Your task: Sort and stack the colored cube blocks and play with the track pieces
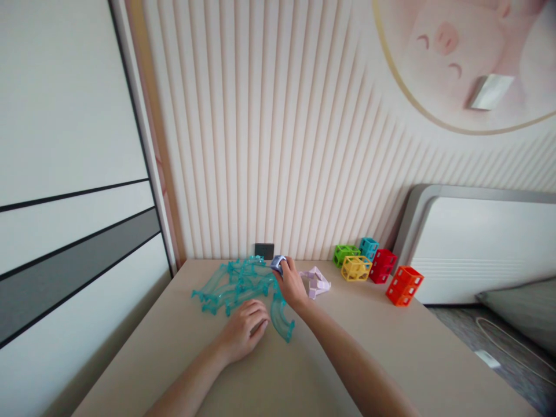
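My right hand [292, 284] reaches toward the back of the table, its fingers closed around a small bluish-purple plastic piece [278, 264]. Part of that piece is hidden by the fingers. My left hand [247, 329] rests loosely curled on the tabletop, and nothing shows in it. Beyond it lies a pile of clear teal plastic track pieces [234, 287]. One curved teal track piece [282, 315] lies between my two hands. Just right of my right hand are pale lilac plastic pieces [318, 283].
On the table's right stand green [344, 255], yellow [356, 269], blue [369, 247], red [382, 266] and orange [404, 286] lattice blocks. A black socket plate [264, 251] sits on the ribbed wall behind. A white cabinet [73, 324] borders the left, a headboard [478, 249] the right.
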Tool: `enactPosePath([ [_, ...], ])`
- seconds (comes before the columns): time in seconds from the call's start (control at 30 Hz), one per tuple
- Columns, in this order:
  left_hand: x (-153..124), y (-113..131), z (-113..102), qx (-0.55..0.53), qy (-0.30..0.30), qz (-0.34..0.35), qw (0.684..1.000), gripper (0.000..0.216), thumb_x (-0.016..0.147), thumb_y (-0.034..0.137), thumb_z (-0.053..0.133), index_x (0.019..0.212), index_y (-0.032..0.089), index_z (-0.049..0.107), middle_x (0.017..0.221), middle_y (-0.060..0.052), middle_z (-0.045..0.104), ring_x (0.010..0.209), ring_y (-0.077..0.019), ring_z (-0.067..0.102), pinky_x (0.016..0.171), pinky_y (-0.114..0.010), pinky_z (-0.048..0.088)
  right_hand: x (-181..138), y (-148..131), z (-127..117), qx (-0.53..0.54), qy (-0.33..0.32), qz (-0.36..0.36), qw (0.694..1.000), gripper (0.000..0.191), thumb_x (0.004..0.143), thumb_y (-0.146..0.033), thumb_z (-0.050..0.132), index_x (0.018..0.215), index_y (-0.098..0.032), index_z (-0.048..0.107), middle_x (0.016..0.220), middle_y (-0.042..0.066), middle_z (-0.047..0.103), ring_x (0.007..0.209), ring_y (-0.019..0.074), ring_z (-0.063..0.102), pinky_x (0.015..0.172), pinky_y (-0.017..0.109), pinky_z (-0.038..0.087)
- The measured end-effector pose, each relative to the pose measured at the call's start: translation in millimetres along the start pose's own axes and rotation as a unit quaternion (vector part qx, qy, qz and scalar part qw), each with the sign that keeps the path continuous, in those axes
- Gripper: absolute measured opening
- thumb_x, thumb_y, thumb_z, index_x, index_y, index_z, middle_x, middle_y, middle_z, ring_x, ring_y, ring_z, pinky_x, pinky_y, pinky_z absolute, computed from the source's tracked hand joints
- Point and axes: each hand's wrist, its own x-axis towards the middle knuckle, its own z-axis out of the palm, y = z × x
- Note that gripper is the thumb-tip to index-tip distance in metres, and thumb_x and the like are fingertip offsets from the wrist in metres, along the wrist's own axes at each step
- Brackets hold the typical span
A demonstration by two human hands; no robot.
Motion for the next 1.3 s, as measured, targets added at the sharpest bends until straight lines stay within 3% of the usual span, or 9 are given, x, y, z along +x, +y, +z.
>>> enactPosePath([
  [0.13,0.3,2.4,-1.4,-0.017,0.043,-0.033,0.998,0.018,0.095,0.021,0.050,0.107,0.023,0.064,0.101,-0.006,0.069,0.102,-0.0209,0.063,0.094,-0.036,0.052,-17.2,-8.1,-8.1,0.176,0.117,-0.032,0.977,0.018,0.100,-0.031,0.048,0.108,-0.021,0.060,0.112,0.009,0.059,0.100,0.0224,0.063,0.088,0.036,0.053],
  [0.2,-0.5,2.4,-0.5,-0.041,0.070,-0.058,0.995,0.022,0.096,0.026,0.051,0.115,0.023,0.061,0.107,-0.007,0.069,0.105,-0.0212,0.064,0.095,-0.036,0.052,-34.1,-13.0,-8.7,0.239,0.128,-0.050,0.961,0.021,0.102,-0.031,0.045,0.109,-0.022,0.062,0.111,0.008,0.060,0.104,0.0214,0.061,0.093,0.037,0.052],
  [0.3,-3.1,-0.2,4.6,-0.081,0.092,-0.089,0.988,0.032,0.096,0.032,0.052,0.127,0.023,0.056,0.112,-0.009,0.070,0.106,-0.0221,0.065,0.096,-0.037,0.053,-62.5,-18.5,-3.6,0.263,0.092,-0.100,0.955,0.023,0.102,-0.028,0.044,0.114,-0.024,0.063,0.130,0.011,0.055,0.124,0.0230,0.055,0.105,0.040,0.047],
  [0.43,-6.5,-3.3,12.2,-0.143,0.132,-0.130,0.972,0.040,0.094,0.039,0.056,0.130,0.021,0.055,0.116,-0.012,0.070,0.098,-0.0233,0.069,0.091,-0.038,0.056,-87.1,-25.7,2.8,0.231,0.020,-0.155,0.960,0.032,0.100,-0.022,0.045,0.129,-0.026,0.059,0.157,0.011,0.029,0.140,0.0245,0.043,0.112,0.041,0.042],
  [0.73,-2.9,2.6,5.2,-0.309,0.157,-0.179,0.921,0.034,0.091,0.045,0.060,0.114,0.020,0.063,0.114,-0.010,0.069,0.098,-0.0224,0.068,0.084,-0.032,0.057,-94.6,-33.7,-7.2,0.148,-0.034,-0.169,0.974,0.041,0.097,-0.023,0.052,0.138,-0.024,0.052,0.165,0.013,0.014,0.143,0.0295,0.040,0.113,0.044,0.043],
  [0.9,0.8,1.7,6.6,-0.352,0.203,-0.217,0.888,0.033,0.089,0.045,0.063,0.108,0.018,0.063,0.107,-0.009,0.069,0.095,-0.0218,0.068,0.082,-0.031,0.056,-94.4,-35.1,-12.7,0.141,-0.047,-0.157,0.976,0.049,0.095,-0.022,0.054,0.144,-0.025,0.046,0.163,0.014,0.020,0.145,0.0293,0.037,0.114,0.045,0.041],
  [1.03,1.3,-6.1,7.1,-0.344,0.257,-0.245,0.870,0.035,0.088,0.047,0.063,0.108,0.018,0.060,0.105,-0.008,0.069,0.094,-0.0216,0.068,0.083,-0.033,0.057,-93.3,-34.0,-13.0,0.167,-0.012,-0.146,0.975,0.037,0.096,-0.021,0.052,0.132,-0.026,0.056,0.152,0.013,0.040,0.137,0.0249,0.048,0.111,0.041,0.044],
  [1.17,0.2,-10.1,7.6,-0.291,0.240,-0.243,0.894,0.030,0.089,0.043,0.063,0.108,0.020,0.060,0.108,-0.008,0.068,0.096,-0.0213,0.068,0.083,-0.034,0.058,-93.1,-29.7,-9.8,0.208,0.076,-0.093,0.971,0.021,0.094,-0.024,0.057,0.114,-0.025,0.060,0.135,0.012,0.056,0.128,0.0246,0.056,0.107,0.041,0.048],
  [1.3,-0.8,-8.1,11.0,-0.225,0.192,-0.193,0.936,0.022,0.087,0.032,0.063,0.107,0.022,0.064,0.110,-0.007,0.069,0.094,-0.0196,0.068,0.083,-0.034,0.058,-92.7,-27.1,-8.2,0.196,0.080,-0.084,0.974,0.043,0.087,-0.029,0.067,0.128,-0.026,0.054,0.131,0.013,0.059,0.123,0.0277,0.058,0.103,0.044,0.051],
])
